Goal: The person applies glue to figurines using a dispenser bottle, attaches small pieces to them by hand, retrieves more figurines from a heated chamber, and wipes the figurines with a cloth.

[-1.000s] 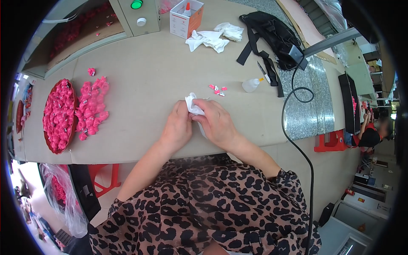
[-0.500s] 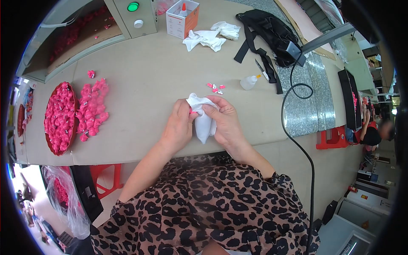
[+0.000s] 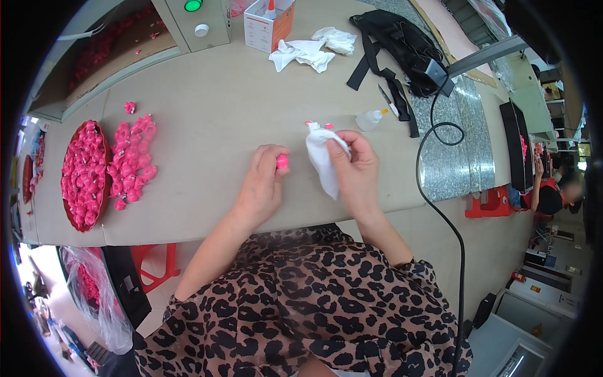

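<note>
Between the fingers of my left hand is a small pink piece, held just above the table. My right hand pinches a white cloth, which hangs down beside the fingers. The two hands are apart. Just beyond the cloth lie a few small pink pieces, partly covered by it. A small white squeeze bottle with a yellow tip leans on the table past my right hand.
On the left a red tray is heaped with pink pieces, with a loose pile beside it. At the back are a white and orange box, crumpled white cloths, a black bag and a knife. A black cable loops down the right.
My hands have moved apart. The right has drawn the white cloth away to the right, and the pink piece now shows in my left fingers.
</note>
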`<control>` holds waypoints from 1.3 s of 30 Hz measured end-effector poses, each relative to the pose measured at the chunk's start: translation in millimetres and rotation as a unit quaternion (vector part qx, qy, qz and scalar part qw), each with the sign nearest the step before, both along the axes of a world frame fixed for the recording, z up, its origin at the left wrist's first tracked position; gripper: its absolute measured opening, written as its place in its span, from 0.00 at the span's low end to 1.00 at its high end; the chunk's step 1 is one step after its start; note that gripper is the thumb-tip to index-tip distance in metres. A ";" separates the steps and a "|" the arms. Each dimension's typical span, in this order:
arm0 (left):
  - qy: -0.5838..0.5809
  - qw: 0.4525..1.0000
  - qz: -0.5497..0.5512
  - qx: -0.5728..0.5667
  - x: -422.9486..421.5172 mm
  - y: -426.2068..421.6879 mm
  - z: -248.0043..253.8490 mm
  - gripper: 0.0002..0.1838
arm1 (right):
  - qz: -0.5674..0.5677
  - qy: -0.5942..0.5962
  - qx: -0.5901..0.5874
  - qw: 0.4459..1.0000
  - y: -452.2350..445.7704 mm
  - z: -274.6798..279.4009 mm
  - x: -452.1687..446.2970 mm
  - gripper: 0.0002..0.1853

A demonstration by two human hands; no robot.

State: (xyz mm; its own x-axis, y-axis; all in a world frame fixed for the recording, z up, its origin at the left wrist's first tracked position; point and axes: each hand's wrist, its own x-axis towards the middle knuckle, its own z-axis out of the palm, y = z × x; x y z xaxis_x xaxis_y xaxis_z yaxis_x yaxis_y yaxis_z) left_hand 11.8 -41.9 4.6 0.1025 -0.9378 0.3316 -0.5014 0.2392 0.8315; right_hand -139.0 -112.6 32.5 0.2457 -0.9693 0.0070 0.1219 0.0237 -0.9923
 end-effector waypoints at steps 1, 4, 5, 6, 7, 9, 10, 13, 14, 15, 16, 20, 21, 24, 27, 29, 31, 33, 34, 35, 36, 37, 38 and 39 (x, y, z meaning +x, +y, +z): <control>-0.002 1.000 -0.001 -0.005 -0.1 0.2 -0.1 0.17 | 0.008 0.019 -0.032 0.999 6.1 -4.2 3.8 0.06; -0.014 1.000 0.000 -0.010 -0.9 -0.6 0.9 0.16 | 0.067 0.027 -0.025 0.997 20.6 -13.5 11.7 0.06; -0.025 1.000 0.003 -0.008 -0.6 -0.7 -0.2 0.16 | 0.085 0.024 -0.062 0.994 22.7 -18.2 13.9 0.06; -0.035 0.999 0.006 -0.007 -0.3 -0.7 -2.4 0.16 | 0.103 0.044 -0.070 0.991 23.8 -16.8 13.4 0.06; -0.045 0.999 0.010 -0.006 -0.1 -0.8 -4.0 0.15 | 0.122 0.064 -0.079 0.987 24.6 -12.4 13.6 0.06; -0.042 0.999 0.009 0.001 -0.2 -1.0 -5.2 0.15 | 0.130 0.114 -0.140 0.975 24.4 -7.7 14.5 0.07; -0.040 0.999 0.008 0.004 -0.4 -1.1 -5.6 0.15 | 0.119 0.144 -0.193 0.963 23.0 -6.7 15.2 0.08; -0.035 0.999 0.017 -0.015 -2.6 -1.9 -6.1 0.15 | 0.102 0.213 -0.359 0.903 18.2 -7.7 15.8 0.10; -0.046 0.999 0.018 -0.012 -3.1 -1.5 -7.4 0.15 | 0.098 0.231 -0.413 0.875 17.4 -8.7 15.4 0.11; -0.057 0.998 0.017 -0.009 -3.8 -0.4 -9.3 0.16 | 0.105 0.234 -0.411 0.875 18.0 -9.9 15.0 0.12; -0.070 0.997 0.017 -0.009 -3.7 -1.3 -10.3 0.16 | 0.111 0.237 -0.411 0.873 17.3 -10.5 15.2 0.12; -0.070 0.996 0.026 -0.042 -1.4 -5.6 -10.9 0.16 | 0.108 0.218 -0.391 0.888 20.2 -2.5 17.0 0.12; -0.070 0.996 0.027 -0.044 -1.6 -4.7 -11.1 0.16 | 0.112 0.218 -0.383 0.891 19.5 -4.3 16.9 0.12; -0.053 0.998 0.024 -0.027 -4.2 0.4 -9.5 0.16 | 0.091 0.153 -0.259 0.949 10.0 -8.2 14.5 0.10; -0.045 0.996 0.030 -0.069 1.0 -2.4 -0.7 0.17 | 0.046 -0.005 -0.031 0.998 -7.3 -0.4 6.4 0.09; 0.032 0.997 0.032 -0.066 3.4 0.9 -2.0 0.17 | 0.058 -0.033 -0.015 0.998 -13.2 10.5 -2.3 0.10; 0.183 0.983 0.018 -0.019 2.7 0.9 -9.8 0.18 | 0.175 0.110 0.029 0.978 -12.3 11.0 -13.3 0.12; 0.269 0.963 -0.005 -0.027 2.1 2.5 -8.9 0.19 | 0.245 0.128 0.096 0.956 -5.7 8.2 -14.7 0.13; 0.313 0.949 -0.015 -0.031 1.5 2.9 -8.8 0.20 | 0.259 0.075 0.141 0.953 0.5 3.8 -8.0 0.13; 0.315 0.948 -0.027 -0.032 1.4 2.6 -9.0 0.20 | 0.272 0.020 0.186 0.944 5.9 0.5 -1.5 0.13; 0.318 0.947 -0.038 -0.035 1.6 2.1 -9.2 0.20 | 0.268 -0.024 0.223 0.937 9.4 -0.5 3.5 0.13; 0.320 0.945 -0.049 -0.037 1.6 1.5 -9.2 0.20 | 0.264 -0.069 0.258 0.927 12.2 -1.0 8.3 0.12; 0.336 0.940 -0.055 -0.022 1.5 1.9 -8.7 0.19 | 0.259 -0.114 0.292 0.914 14.1 -1.5 12.2 0.12; 0.352 0.934 -0.060 -0.007 1.5 3.1 -7.9 0.19 | 0.251 -0.134 0.298 0.912 15.1 -3.6 15.1 0.11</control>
